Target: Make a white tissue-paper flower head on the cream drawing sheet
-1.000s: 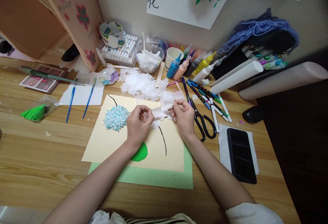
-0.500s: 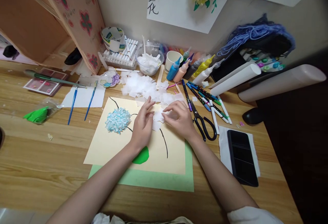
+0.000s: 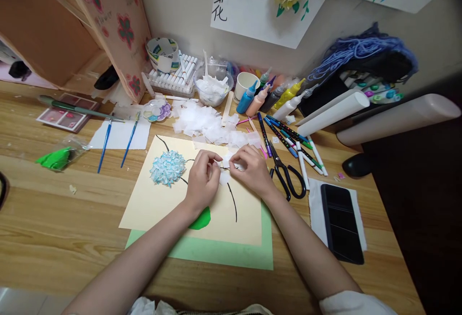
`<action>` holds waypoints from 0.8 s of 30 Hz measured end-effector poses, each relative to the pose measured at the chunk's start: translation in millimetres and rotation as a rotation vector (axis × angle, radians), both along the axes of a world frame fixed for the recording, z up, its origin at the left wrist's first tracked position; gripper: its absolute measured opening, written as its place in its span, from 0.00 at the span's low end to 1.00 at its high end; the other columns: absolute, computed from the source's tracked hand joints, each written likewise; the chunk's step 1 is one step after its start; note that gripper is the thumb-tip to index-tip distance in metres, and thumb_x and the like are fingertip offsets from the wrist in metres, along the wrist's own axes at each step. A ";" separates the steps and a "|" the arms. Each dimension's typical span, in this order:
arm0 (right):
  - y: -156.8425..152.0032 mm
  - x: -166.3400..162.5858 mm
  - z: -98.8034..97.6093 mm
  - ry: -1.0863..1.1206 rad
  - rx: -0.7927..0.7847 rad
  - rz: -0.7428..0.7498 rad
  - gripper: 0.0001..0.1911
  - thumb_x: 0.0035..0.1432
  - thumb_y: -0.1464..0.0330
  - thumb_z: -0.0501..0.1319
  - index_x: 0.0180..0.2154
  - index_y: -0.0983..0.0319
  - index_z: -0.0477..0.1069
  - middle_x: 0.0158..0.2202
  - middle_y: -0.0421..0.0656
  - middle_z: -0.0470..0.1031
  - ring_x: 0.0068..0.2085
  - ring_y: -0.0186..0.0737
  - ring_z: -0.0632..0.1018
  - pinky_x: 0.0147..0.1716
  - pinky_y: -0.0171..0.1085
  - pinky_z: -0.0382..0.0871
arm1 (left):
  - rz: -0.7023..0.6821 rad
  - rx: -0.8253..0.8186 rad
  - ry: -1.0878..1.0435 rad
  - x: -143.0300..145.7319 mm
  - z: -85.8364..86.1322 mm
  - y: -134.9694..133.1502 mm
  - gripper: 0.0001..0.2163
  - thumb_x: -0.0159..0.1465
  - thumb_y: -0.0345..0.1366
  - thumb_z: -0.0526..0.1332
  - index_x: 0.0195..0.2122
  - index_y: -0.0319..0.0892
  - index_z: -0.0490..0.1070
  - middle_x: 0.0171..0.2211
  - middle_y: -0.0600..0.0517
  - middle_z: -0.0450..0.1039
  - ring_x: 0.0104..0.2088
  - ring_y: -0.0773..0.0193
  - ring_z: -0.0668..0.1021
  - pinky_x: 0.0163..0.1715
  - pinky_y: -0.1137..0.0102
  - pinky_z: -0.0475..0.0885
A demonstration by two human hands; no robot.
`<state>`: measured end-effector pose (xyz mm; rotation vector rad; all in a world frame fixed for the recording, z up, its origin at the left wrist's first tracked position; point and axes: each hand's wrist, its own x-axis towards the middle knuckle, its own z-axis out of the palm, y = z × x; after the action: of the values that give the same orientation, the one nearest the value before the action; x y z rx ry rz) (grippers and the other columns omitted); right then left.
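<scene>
- Centrally, the right hand (image 3: 250, 170) pinches narrowly, thumb against fingertips, on a thin white paper slip (image 3: 225, 161) in the gap between the hands.
- The left hand (image 3: 202, 178) curls facing it, thumb and forefinger nearly meeting beside the slip; whether they grip it I cannot tell.
- Just below both sets of fingertips, another flat white piece (image 3: 224, 177) lies on smooth cream paper (image 3: 155, 214), itself over a pale green sheet (image 3: 231, 255).
- To the left hand's left sits a rounded, ruffled blue-and-white pompom (image 3: 168, 168), with thin black lines running from it, one passing out of sight behind the hand.
- Under the left wrist, a flat, bright green shape (image 3: 201, 220) is partly covered, so its full outline is hidden.
- Beyond the hands spreads a loose heap of translucent white paper squares (image 3: 198, 119), overlapping too much to count.
- Right of the right hand lie black-handled scissors (image 3: 296, 180), near scattered slender pens (image 3: 285, 132).
- Farther beyond, a clear plastic bowl (image 3: 212, 89) holds a white substance, hard to make out.
- High above the hands, a wall poster (image 3: 252, 21) is cut off at the top.
</scene>
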<state>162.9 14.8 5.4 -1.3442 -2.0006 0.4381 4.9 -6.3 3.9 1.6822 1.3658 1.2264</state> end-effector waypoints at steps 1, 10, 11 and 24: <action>-0.3 -0.3 0.0 0.057 -0.024 -0.023 0.06 0.50 0.77 0.60 0.26 0.61 0.69 0.27 0.41 0.68 0.33 0.39 0.69 0.31 0.37 0.64 | -0.007 -0.025 0.014 0.1 -0.5 -0.1 0.07 0.61 0.24 0.52 0.35 0.42 0.65 0.33 0.52 0.67 0.33 0.67 0.71 0.33 0.72 0.66; -3.1 -8.2 2.6 0.499 -0.298 -0.090 0.03 0.50 0.74 0.62 0.25 0.62 0.71 0.27 0.40 0.67 0.27 0.33 0.68 0.25 0.34 0.59 | -0.106 -0.092 0.073 2.9 2.3 1.8 0.02 0.62 0.31 0.57 0.34 0.42 0.69 0.29 0.54 0.70 0.28 0.69 0.69 0.30 0.73 0.65; -3.2 -8.8 2.8 0.516 -0.307 -0.088 0.03 0.49 0.74 0.62 0.25 0.62 0.71 0.26 0.39 0.67 0.27 0.33 0.68 0.24 0.33 0.59 | -0.106 -0.091 0.065 2.8 2.2 1.9 0.03 0.62 0.32 0.57 0.35 0.42 0.69 0.30 0.54 0.70 0.28 0.69 0.70 0.30 0.73 0.65; -7.3 -13.4 2.9 0.492 -0.204 -0.001 0.05 0.49 0.76 0.61 0.26 0.61 0.67 0.27 0.39 0.64 0.28 0.33 0.67 0.25 0.33 0.61 | -0.021 -0.075 0.043 2.0 -1.6 2.1 0.02 0.61 0.33 0.58 0.32 0.42 0.68 0.28 0.54 0.68 0.27 0.69 0.70 0.28 0.73 0.65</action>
<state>149.5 7.5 8.3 -1.2091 -1.5784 0.8972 6.8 -4.1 2.3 1.6748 1.3991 1.1193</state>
